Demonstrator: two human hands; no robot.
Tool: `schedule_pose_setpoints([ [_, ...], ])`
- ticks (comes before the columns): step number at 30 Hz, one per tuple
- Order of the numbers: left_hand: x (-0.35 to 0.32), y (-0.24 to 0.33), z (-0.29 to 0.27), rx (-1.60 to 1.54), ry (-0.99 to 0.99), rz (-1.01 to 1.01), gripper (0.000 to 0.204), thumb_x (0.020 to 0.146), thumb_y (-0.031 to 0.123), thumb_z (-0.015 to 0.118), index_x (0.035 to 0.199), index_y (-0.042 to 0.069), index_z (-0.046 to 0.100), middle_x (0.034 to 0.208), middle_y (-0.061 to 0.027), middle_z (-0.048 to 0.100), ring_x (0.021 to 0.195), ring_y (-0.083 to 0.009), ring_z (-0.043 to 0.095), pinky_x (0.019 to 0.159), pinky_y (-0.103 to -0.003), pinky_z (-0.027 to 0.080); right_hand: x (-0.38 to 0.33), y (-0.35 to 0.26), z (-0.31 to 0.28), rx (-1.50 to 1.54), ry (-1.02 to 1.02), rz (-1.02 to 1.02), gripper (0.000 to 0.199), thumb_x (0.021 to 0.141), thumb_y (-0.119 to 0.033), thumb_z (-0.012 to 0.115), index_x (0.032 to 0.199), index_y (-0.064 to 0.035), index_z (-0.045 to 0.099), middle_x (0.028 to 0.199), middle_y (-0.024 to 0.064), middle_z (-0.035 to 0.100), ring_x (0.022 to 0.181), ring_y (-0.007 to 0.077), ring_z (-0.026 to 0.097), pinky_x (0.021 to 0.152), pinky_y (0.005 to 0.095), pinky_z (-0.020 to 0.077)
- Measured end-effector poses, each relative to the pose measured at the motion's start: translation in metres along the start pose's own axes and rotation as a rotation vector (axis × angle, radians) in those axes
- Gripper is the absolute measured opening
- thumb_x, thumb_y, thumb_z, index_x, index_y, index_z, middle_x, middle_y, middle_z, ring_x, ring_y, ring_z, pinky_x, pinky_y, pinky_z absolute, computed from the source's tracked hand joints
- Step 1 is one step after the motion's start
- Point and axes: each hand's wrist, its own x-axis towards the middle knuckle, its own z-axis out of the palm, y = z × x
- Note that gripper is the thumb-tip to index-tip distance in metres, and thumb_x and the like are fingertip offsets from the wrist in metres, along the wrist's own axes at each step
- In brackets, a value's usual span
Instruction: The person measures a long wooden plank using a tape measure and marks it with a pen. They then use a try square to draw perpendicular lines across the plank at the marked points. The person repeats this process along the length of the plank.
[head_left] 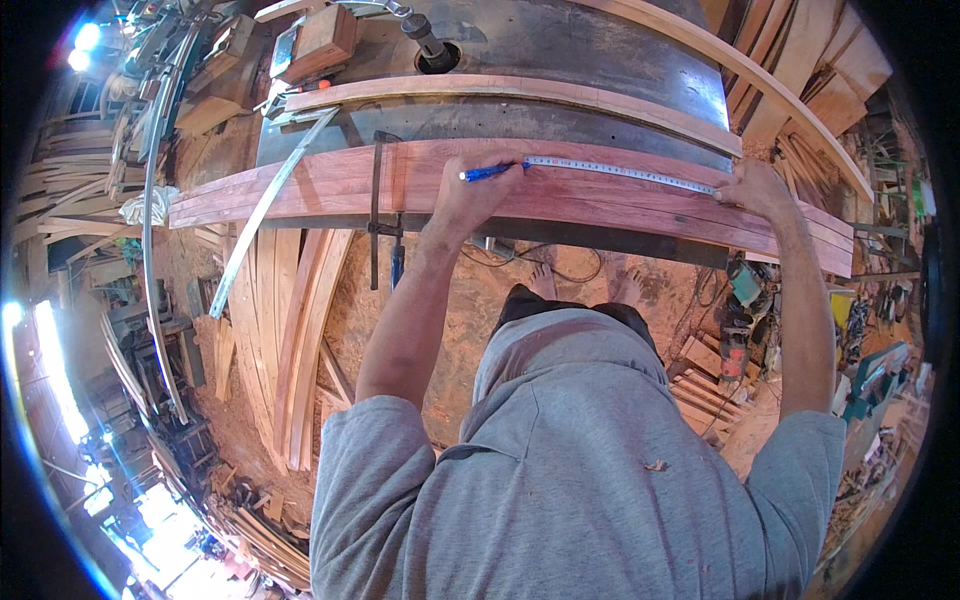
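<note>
A long reddish wooden board [590, 200] lies across the bench in front of me. Along its upper face stretches the pale blade of a tape measure [622, 171], drawn out between my two hands. My left hand [468, 198] is closed around a blue pen [484, 173], its tip end close to the left end of the visible blade. My right hand [762, 190] rests at the board's right part, fingers closed on the tape measure's other end. Whether the tape's case is under either hand is hidden.
A clamp [377, 205] grips the board left of my left hand. A metal straightedge [270, 215] lies slanted across the board. Behind is a narrow wooden strip [520, 91] on the dark metal table [560, 40]. Planks [290, 340] lean at lower left; a power tool [735, 350] sits right.
</note>
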Motion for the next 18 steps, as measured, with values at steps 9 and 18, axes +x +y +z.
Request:
schedule_pose_setpoints([
  [9, 0.003, -0.001, 0.000, 0.059, -0.024, 0.014, 0.022, 0.089, 0.013, 0.074, 0.109, 0.004, 0.079, 0.105, -0.0110, 0.080, 0.096, -0.0159, 0.075, 0.086, -0.029, 0.058, -0.004, -0.004, -0.002, -0.012, 0.016, 0.018, 0.055, 0.069, -0.038, 0.088, 0.097, 0.0054, 0.071, 0.098, 0.0271, 0.073, 0.098, 0.0404, 0.073, 0.088, 0.0479, 0.0560],
  [18, -0.005, 0.009, -0.003, 0.177, -0.043, -0.075, 0.020, 0.092, 0.018, 0.071, 0.103, 0.003, 0.078, 0.091, -0.0108, 0.078, 0.086, -0.0207, 0.076, 0.080, -0.032, 0.059, -0.004, -0.002, 0.000, -0.035, 0.050, -0.011, 0.048, 0.069, -0.037, 0.089, 0.086, 0.0042, 0.071, 0.090, 0.0242, 0.072, 0.091, 0.0380, 0.072, 0.083, 0.0471, 0.0551],
])
